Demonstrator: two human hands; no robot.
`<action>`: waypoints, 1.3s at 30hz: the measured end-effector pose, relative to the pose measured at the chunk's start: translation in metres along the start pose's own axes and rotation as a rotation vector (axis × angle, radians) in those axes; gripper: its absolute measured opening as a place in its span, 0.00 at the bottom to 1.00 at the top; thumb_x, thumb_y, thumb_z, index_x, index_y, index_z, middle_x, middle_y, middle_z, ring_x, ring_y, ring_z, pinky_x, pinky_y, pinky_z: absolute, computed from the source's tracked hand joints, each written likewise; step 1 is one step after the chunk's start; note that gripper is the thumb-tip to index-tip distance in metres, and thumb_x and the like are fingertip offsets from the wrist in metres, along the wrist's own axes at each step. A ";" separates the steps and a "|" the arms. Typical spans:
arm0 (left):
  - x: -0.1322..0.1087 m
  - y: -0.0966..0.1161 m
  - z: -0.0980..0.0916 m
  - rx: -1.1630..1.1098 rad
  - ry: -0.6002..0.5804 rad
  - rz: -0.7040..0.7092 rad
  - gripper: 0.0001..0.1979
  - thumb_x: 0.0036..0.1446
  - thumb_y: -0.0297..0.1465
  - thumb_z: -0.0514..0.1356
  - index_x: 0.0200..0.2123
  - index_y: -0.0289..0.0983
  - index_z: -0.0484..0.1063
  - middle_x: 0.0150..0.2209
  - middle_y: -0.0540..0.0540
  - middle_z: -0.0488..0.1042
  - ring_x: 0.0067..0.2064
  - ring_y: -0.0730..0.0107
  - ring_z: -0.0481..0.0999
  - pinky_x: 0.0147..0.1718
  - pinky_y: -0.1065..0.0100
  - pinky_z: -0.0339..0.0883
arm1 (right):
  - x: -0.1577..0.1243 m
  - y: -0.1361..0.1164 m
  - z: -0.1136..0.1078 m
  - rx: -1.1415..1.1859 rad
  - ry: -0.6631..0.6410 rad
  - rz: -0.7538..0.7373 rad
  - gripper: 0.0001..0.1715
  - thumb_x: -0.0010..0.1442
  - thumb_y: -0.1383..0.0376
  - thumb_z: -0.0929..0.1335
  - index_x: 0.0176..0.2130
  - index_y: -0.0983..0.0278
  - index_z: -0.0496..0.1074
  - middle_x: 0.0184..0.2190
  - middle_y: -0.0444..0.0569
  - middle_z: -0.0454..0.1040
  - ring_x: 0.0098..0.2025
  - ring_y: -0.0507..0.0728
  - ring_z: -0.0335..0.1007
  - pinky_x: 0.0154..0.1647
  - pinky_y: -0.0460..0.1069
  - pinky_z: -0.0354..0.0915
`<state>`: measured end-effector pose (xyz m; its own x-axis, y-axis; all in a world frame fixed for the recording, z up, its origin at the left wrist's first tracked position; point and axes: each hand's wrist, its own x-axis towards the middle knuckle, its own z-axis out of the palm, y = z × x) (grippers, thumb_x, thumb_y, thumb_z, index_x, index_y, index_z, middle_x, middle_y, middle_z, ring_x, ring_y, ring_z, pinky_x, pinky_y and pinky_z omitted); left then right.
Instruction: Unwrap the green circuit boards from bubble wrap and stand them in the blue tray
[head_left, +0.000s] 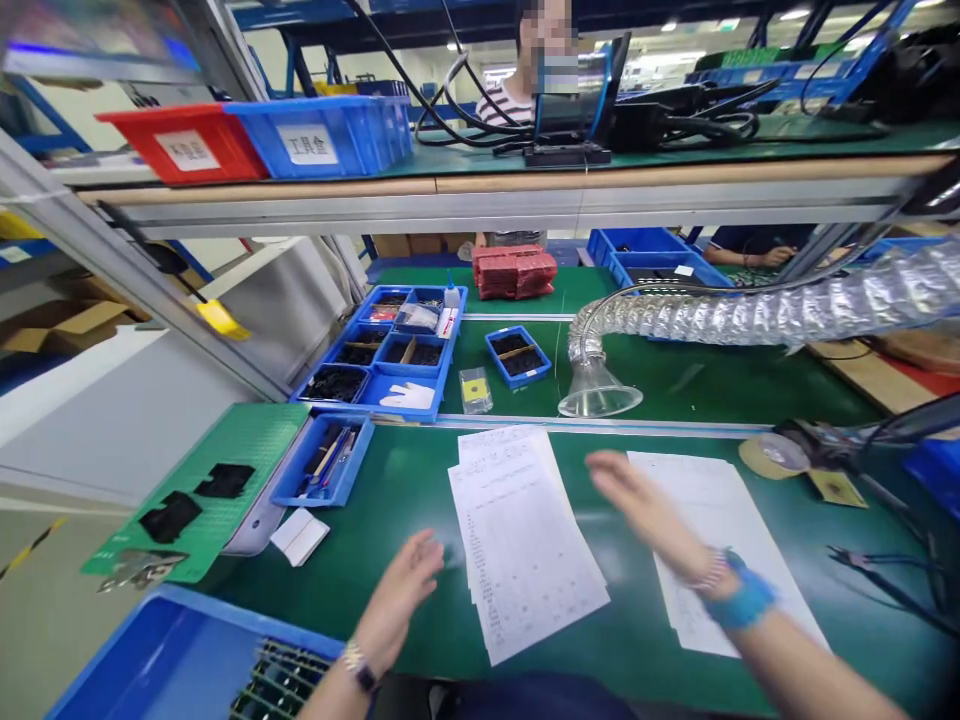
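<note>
My left hand [409, 585] hovers just left of a stack of printed sheets [525, 540] on the green table, its fingers loosely curled and apart, holding nothing. My right hand [630, 495] is raised between that stack and a second pile of papers [712, 520], with its fingers stretched out and slightly blurred; nothing is in it. A blue band and a striped band circle my right wrist, and a watch is on my left. Both paper piles lie flat.
A clear funnel [600, 390] on a silver duct stands behind the papers. Blue trays [442, 385] of black parts are at back left, a green mat [217, 440] at left, pliers [862, 560] and tape [772, 455] at right. Behind the shelf [480, 205], a person [506, 100] is visible.
</note>
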<state>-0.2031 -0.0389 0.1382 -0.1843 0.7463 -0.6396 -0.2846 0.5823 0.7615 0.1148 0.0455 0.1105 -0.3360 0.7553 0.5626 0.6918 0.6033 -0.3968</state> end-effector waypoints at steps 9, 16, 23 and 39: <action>0.093 -0.083 0.035 0.236 0.128 -0.080 0.26 0.52 0.33 0.57 0.54 0.31 0.58 0.47 0.35 0.70 0.46 0.61 0.71 0.44 0.63 0.63 | -0.076 0.009 0.112 0.348 -0.238 0.905 0.24 0.51 0.61 0.64 0.47 0.68 0.65 0.43 0.57 0.72 0.42 0.59 0.71 0.37 0.50 0.69; 0.103 -0.081 0.042 0.359 0.119 0.173 0.29 0.43 0.38 0.62 0.49 0.35 0.65 0.37 0.42 0.72 0.38 0.61 0.72 0.37 0.62 0.65 | -0.070 0.010 0.106 0.472 -0.264 1.040 0.24 0.48 0.62 0.65 0.46 0.66 0.66 0.44 0.55 0.69 0.42 0.58 0.68 0.42 0.52 0.66; 0.093 -0.077 0.055 0.246 -0.007 0.226 0.31 0.49 0.39 0.60 0.56 0.40 0.55 0.50 0.39 0.69 0.48 0.60 0.71 0.43 0.62 0.66 | -0.080 -0.003 0.111 0.526 -0.294 0.991 0.22 0.45 0.69 0.65 0.44 0.65 0.68 0.49 0.53 0.67 0.40 0.56 0.68 0.35 0.49 0.67; 0.134 -0.008 -0.127 0.492 0.379 0.193 0.17 0.51 0.28 0.54 0.46 0.36 0.66 0.43 0.42 0.73 0.43 0.61 0.73 0.42 0.62 0.66 | -0.014 0.044 0.133 0.104 -0.434 1.065 0.26 0.54 0.60 0.69 0.50 0.67 0.63 0.47 0.54 0.66 0.51 0.61 0.61 0.50 0.60 0.59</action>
<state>-0.3453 0.0151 0.0332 -0.5341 0.7391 -0.4106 0.2348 0.5962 0.7678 0.0647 0.0951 -0.0116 0.1806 0.9065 -0.3816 0.7078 -0.3892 -0.5895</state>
